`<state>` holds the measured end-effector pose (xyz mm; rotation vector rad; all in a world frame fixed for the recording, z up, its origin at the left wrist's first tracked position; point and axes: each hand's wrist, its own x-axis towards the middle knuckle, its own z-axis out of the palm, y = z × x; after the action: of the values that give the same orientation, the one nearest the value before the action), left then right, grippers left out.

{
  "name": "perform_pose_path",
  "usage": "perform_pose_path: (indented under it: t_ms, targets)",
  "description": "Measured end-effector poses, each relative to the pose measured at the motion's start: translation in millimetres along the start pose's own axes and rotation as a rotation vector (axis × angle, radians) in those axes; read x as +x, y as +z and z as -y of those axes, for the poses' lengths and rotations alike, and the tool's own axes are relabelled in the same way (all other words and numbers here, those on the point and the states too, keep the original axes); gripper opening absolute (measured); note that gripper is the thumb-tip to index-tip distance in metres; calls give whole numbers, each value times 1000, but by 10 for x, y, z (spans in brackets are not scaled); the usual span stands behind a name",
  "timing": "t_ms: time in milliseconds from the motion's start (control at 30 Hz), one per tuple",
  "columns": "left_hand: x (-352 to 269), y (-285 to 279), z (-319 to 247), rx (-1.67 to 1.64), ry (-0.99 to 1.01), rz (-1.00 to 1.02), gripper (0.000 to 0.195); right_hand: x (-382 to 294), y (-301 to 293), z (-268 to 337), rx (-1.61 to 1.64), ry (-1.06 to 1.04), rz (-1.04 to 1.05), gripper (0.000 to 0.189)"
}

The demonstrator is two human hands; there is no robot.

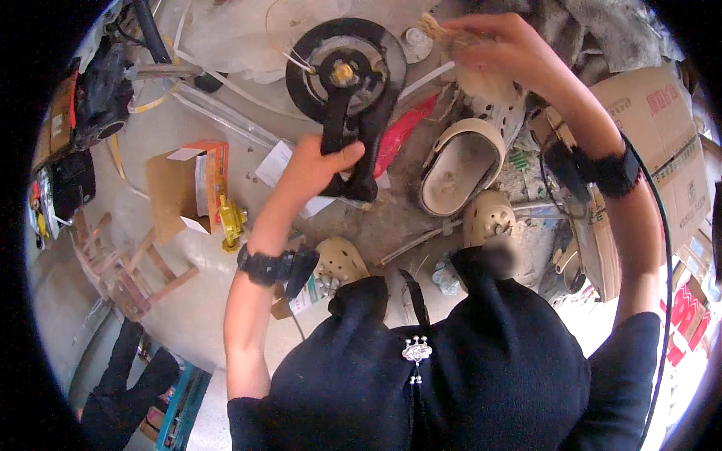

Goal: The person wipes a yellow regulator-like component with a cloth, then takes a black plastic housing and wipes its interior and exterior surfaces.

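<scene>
My left hand (330, 166) grips the lower part of a black round-ended burner-like device (389, 84), which has a ring and a brass-coloured centre (343, 73). My right hand (491, 48) is raised at the upper right, its fingers closed on a light tan bundle of fibre or cloth (434, 28); its exact kind is blurred. A small white round container or cap (417, 44) stands between the device and my right hand. Below my right hand lies a loose beige clog (459, 169). A red plastic piece (403, 135) lies beside the black device.
An open cardboard box (175, 194) and a yellow metal fitting (230, 222) are on the left floor. Beyond them stands a small wooden stool (141, 276). Large cartons (654, 129) line the right. Another person's dark-clothed legs (127, 377) show at the lower left.
</scene>
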<state>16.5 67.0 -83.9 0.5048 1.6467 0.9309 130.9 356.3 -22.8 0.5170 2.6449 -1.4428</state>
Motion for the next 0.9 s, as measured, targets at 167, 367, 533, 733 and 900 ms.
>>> perform_pose_path:
  t_ms: [167,367,533,733,900]
  targets:
    - [164,-117,79,-72,-28,-73,29,456,196,190,-229,-233,-215,21]
    - [235,-21,163,-147,-21,-91,32,770,499,327,-591,-416,-199,15]
    - [310,-28,177,-99,-40,-73,32,848,674,170,-848,-471,-91,11]
    - [222,-115,161,-182,-39,-74,32,796,742,198,-693,-339,5,15]
    - [234,-100,114,-268,-55,-57,31,765,799,265,-715,-85,-6,30]
